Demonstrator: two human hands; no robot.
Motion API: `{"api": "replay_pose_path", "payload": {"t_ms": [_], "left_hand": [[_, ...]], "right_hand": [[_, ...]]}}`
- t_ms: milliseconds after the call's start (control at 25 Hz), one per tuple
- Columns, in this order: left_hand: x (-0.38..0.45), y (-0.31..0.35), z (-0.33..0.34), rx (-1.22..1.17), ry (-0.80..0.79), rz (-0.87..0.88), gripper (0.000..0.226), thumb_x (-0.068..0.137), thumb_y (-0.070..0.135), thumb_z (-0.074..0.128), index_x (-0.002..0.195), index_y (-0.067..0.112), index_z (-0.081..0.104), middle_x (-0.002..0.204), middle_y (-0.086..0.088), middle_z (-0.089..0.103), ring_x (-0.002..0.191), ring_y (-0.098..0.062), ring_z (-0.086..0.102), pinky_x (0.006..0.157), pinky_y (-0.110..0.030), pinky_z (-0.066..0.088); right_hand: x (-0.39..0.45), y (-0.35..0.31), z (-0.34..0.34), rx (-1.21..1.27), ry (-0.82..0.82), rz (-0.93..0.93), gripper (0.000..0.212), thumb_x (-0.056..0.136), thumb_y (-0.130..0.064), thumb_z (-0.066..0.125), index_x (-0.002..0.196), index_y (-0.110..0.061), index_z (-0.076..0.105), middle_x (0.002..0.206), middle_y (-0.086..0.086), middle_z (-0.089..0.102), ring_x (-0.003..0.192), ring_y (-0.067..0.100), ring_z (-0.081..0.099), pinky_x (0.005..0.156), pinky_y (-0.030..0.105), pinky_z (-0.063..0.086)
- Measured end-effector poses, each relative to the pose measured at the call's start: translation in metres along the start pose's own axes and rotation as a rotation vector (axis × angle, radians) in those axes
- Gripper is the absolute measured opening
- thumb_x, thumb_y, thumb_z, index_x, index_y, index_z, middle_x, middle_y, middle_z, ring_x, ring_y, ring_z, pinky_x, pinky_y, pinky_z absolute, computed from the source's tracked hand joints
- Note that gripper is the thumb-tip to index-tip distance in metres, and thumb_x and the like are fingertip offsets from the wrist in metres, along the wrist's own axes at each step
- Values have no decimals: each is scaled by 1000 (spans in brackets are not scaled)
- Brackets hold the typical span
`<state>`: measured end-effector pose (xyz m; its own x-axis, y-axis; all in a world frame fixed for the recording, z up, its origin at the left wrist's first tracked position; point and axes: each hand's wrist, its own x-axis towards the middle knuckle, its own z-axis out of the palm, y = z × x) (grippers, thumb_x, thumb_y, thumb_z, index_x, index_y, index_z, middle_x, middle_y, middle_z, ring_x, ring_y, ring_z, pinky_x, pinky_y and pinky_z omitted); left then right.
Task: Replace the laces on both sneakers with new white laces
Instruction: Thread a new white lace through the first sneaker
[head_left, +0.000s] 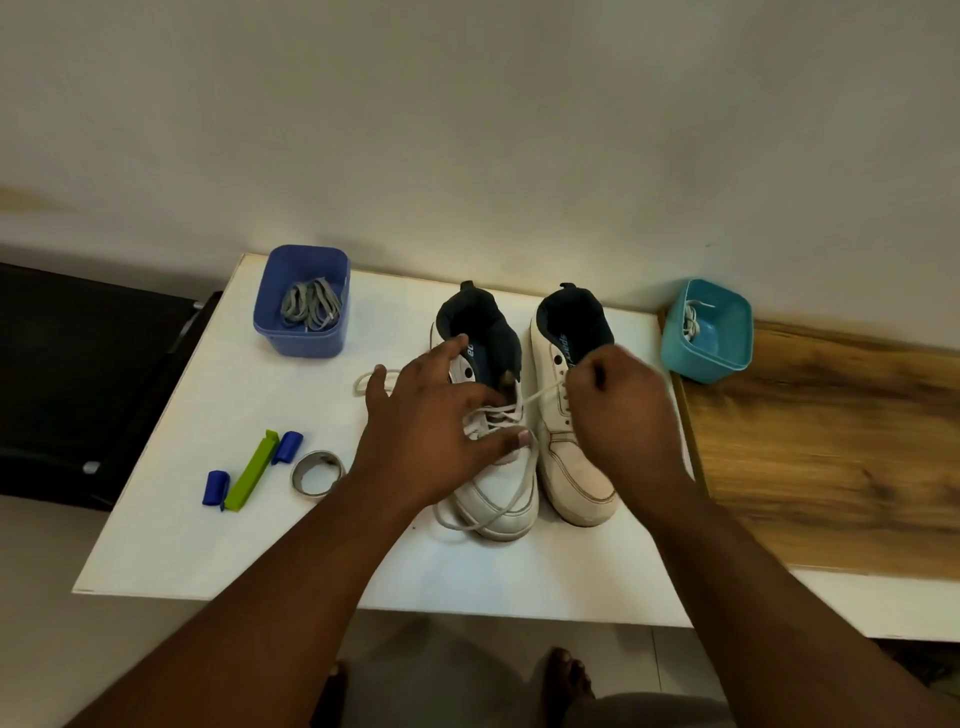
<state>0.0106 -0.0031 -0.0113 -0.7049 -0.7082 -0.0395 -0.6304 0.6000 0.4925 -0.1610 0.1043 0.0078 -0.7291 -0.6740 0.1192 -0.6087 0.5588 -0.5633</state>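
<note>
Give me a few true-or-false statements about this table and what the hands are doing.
1. The blue tub holds grey laces. True.
2. The right hand pinches a white lace. True.
3. The right sneaker is fully laced. False: its eyelets show no lace.
4. The tape roll sits inside the teal tub. False: it lies on the white table.
5. The left hand rests on the left sneaker. True.

Right sneaker's insole reads "SPARX", partly hidden.
</note>
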Motion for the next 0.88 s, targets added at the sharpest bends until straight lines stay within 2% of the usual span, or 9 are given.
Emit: {"api": "replay_pose_path", "payload": {"t_ms": [80,160,240,280,360,480,640,760,880], "left_hand": [[-1,1,-4,22,7,-1,72,68,97,42,117,51,65,167,13,14,152,-13,18,122,-61,4],[-2,1,-4,38,17,1,69,68,96,45,116,50,65,167,13,16,152,-14,20,122,-61,5],[-2,0,-4,41,20,8,68,68,95,45,114,49,66,167,12,17,151,-14,22,122,-61,6],[-1,0,-4,39,20,11,67,69,95,45,113,48,67,166,12,18,151,-14,23,122,-61,7],[-2,-1,-4,20,26,22,61,75,90,45,111,47,68,165,11,21,149,-14,26,123,-59,8],[-3,-3,-4,-33,70,64,36,92,58,45,109,40,71,162,4,31,143,-19,40,122,-58,16],[-2,-7,-7,-51,72,74,24,93,22,61,107,37,74,159,-2,37,134,-26,49,121,-54,24],[-2,-8,-9,-96,88,63,28,91,15,61,102,36,76,158,0,39,129,-28,51,117,-45,29],[-2,-8,-7,-99,76,76,31,91,9,60,104,33,77,159,-2,38,132,-30,49,118,-43,26]], "right_hand": [[18,14,-14,360,219,232,23,98,-28,46,81,-15,55,73,0,54,67,19,54,64,45,53],[22,15,-26,737,545,422,12,101,-23,46,92,-18,51,83,-1,54,74,15,56,68,41,55],[14,5,-32,761,762,300,7,103,-24,48,105,-19,53,106,1,58,99,15,61,82,28,55],[10,2,-31,609,738,150,17,102,-27,50,115,-17,55,119,5,57,113,18,59,92,28,52],[2,-1,-18,123,348,-186,30,99,-34,55,125,-21,62,134,2,56,130,22,50,106,35,41],[-18,-3,15,-368,-154,-293,19,95,-34,66,112,-31,75,156,3,45,151,33,25,117,53,21],[-10,-5,-2,-403,82,-325,12,93,-30,65,98,-31,76,149,5,52,147,35,31,117,58,22],[15,11,-49,-154,458,57,21,95,-37,56,107,-26,70,138,7,55,132,35,47,112,60,34],[9,7,-46,-128,379,159,32,94,-35,59,125,-29,61,155,11,36,147,38,28,119,63,20]]}}
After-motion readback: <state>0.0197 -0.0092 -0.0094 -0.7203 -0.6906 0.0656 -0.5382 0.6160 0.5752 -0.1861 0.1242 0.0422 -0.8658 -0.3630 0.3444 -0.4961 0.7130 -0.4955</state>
